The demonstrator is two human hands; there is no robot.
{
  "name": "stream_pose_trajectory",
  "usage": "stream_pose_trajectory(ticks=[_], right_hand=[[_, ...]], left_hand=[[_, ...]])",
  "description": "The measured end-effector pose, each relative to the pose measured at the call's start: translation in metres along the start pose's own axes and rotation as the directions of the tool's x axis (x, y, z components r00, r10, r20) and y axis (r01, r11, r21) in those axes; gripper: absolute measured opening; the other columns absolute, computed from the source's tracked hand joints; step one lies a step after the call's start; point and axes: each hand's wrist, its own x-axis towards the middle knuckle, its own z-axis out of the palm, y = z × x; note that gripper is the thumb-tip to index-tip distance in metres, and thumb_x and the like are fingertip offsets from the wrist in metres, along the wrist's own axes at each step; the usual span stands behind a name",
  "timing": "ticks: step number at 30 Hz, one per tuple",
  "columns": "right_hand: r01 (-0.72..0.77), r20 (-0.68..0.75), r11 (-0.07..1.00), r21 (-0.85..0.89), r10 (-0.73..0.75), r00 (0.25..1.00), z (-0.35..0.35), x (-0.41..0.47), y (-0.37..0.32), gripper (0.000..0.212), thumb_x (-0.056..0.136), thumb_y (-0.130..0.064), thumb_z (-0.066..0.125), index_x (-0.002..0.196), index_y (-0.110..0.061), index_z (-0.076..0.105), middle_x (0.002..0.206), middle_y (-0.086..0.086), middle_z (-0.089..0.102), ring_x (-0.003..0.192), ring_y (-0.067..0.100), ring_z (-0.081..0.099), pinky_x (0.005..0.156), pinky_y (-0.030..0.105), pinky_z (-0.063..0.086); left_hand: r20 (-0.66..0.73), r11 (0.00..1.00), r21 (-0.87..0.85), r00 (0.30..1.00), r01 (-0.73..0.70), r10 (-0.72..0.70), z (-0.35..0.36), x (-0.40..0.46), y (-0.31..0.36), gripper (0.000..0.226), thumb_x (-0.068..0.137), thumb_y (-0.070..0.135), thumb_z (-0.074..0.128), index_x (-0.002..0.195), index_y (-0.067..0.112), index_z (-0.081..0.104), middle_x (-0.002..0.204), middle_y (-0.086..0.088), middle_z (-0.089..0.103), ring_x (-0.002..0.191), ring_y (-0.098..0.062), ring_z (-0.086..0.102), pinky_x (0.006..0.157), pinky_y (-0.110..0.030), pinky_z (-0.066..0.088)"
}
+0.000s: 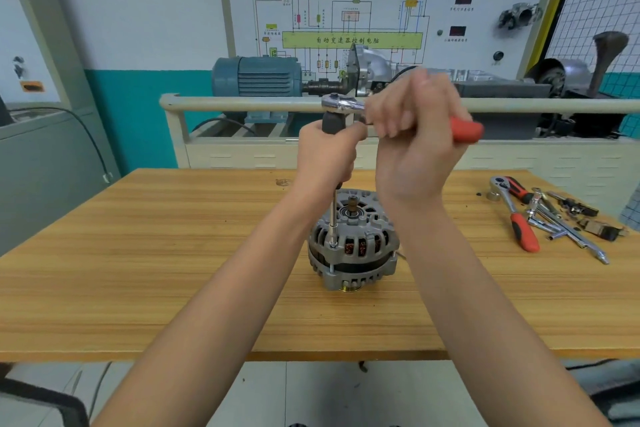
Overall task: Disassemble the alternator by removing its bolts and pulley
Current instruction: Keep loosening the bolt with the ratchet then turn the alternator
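Alternator (353,239) sits upright mid-desk (138,253), pulley end down. Ext. bar (333,218) stands vertical on a bolt at its left rim. Your left hand (327,152) grips the bar's dark handle; your right hand (415,135) w/ fingers clenched round the red-handled ratchet (346,103) on top. Spare tools (547,215) lie far right
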Motion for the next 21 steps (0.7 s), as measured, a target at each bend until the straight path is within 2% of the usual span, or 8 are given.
stream_pose_trajectory(ticks=[2, 4, 7, 9, 12, 15, 18, 21], right_hand=[[-0.212, -0.063, 0.942, 0.259, 0.236, 0.970, -0.010, 0.013, -0.002, 0.047, 0.092, -0.006, 0.041, 0.046, -0.016, 0.042, 0.043, -0.001, 0.034, 0.041, 0.014, 0.032, 0.049, 0.028, 0.031], [-0.352, -0.112, 0.801, 0.484, 0.456, 0.883, -0.022, 0.026, -0.001, 0.053, 0.096, -0.009, 0.036, 0.043, -0.016, 0.038, 0.041, -0.002, 0.029, 0.038, 0.013, 0.027, 0.044, 0.025, 0.030], [-0.401, -0.142, 0.595, 0.696, 0.663, 0.735, -0.033, 0.040, 0.007, 0.053, 0.096, -0.012, 0.037, 0.043, -0.015, 0.034, 0.038, -0.004, 0.026, 0.033, 0.011, 0.025, 0.040, 0.021, 0.024], [-0.380, -0.176, 0.571, 0.728, 0.691, 0.701, -0.033, 0.044, 0.011, 0.050, 0.096, -0.011, 0.037, 0.046, -0.016, 0.031, 0.037, -0.005, 0.025, 0.030, 0.010, 0.024, 0.038, 0.020, 0.022], [-0.345, -0.239, 0.675, 0.653, 0.615, 0.752, -0.027, 0.038, 0.008, 0.049, 0.095, -0.010, 0.037, 0.047, -0.016, 0.032, 0.038, -0.003, 0.024, 0.033, 0.012, 0.023, 0.037, 0.022, 0.025], [-0.294, -0.197, 0.840, 0.457, 0.417, 0.887, -0.016, 0.019, 0.004, 0.048, 0.096, -0.007, 0.037, 0.049, -0.015, 0.035, 0.042, -0.001, 0.030, 0.039, 0.014, 0.027, 0.045, 0.027, 0.031], [-0.047, -0.093, 0.996, 0.072, 0.054, 0.994, -0.001, 0.000, 0.003, 0.038, 0.090, 0.000, 0.043, 0.055, -0.017, 0.042, 0.046, 0.000, 0.038, 0.044, 0.017, 0.035, 0.051, 0.031, 0.033], [0.253, 0.143, 0.929, -0.270, -0.221, 0.965, 0.007, -0.013, 0.004, 0.029, 0.088, -0.004, 0.046, 0.062, -0.017, 0.046, 0.054, 0.004, 0.043, 0.049, 0.023, 0.037, 0.051, 0.033, 0.031]], left_hand=[[0.073, 1.000, -0.022, 0.997, -0.002, 0.003, -0.004, 0.000, 0.000, 0.041, 0.083, -0.005, 0.056, 0.058, 0.017, 0.032, 0.043, 0.004, 0.026, 0.036, -0.011, 0.019, 0.041, -0.020, 0.017], [0.169, 0.999, -0.049, 0.986, -0.001, 0.009, -0.009, 0.001, 0.001, 0.040, 0.084, -0.004, 0.056, 0.057, 0.015, 0.034, 0.043, 0.002, 0.028, 0.036, -0.012, 0.021, 0.041, -0.021, 0.019], [0.330, 0.996, -0.047, 0.942, 0.077, -0.058, -0.013, 0.003, 0.006, 0.041, 0.087, 0.001, 0.055, 0.052, 0.013, 0.039, 0.040, 0.001, 0.033, 0.033, -0.012, 0.024, 0.040, -0.022, 0.021], [0.380, 0.993, 0.007, 0.918, 0.120, -0.114, -0.012, 0.005, 0.008, 0.045, 0.088, 0.005, 0.055, 0.048, 0.016, 0.036, 0.039, 0.002, 0.029, 0.032, -0.012, 0.022, 0.041, -0.022, 0.019], [0.339, 0.989, 0.030, 0.930, 0.142, -0.143, -0.011, 0.007, 0.007, 0.050, 0.088, 0.005, 0.052, 0.045, 0.019, 0.030, 0.037, 0.004, 0.023, 0.032, -0.010, 0.015, 0.039, -0.019, 0.015], [0.204, 0.994, 0.010, 0.973, 0.110, -0.110, -0.008, 0.006, 0.004, 0.046, 0.087, 0.002, 0.050, 0.050, 0.018, 0.028, 0.038, 0.005, 0.022, 0.032, -0.011, 0.013, 0.039, -0.018, 0.014], [0.057, 0.995, 0.012, 0.994, 0.097, -0.098, -0.001, 0.003, 0.004, 0.041, 0.086, 0.003, 0.053, 0.055, 0.018, 0.031, 0.039, 0.006, 0.026, 0.035, -0.011, 0.018, 0.038, -0.016, 0.018], [-0.032, 0.995, 0.076, 0.997, 0.070, -0.068, 0.006, -0.003, 0.005, 0.019, 0.074, 0.027, 0.055, 0.064, 0.017, 0.044, 0.059, -0.002, 0.047, 0.054, -0.016, 0.041, 0.052, -0.025, 0.039]])
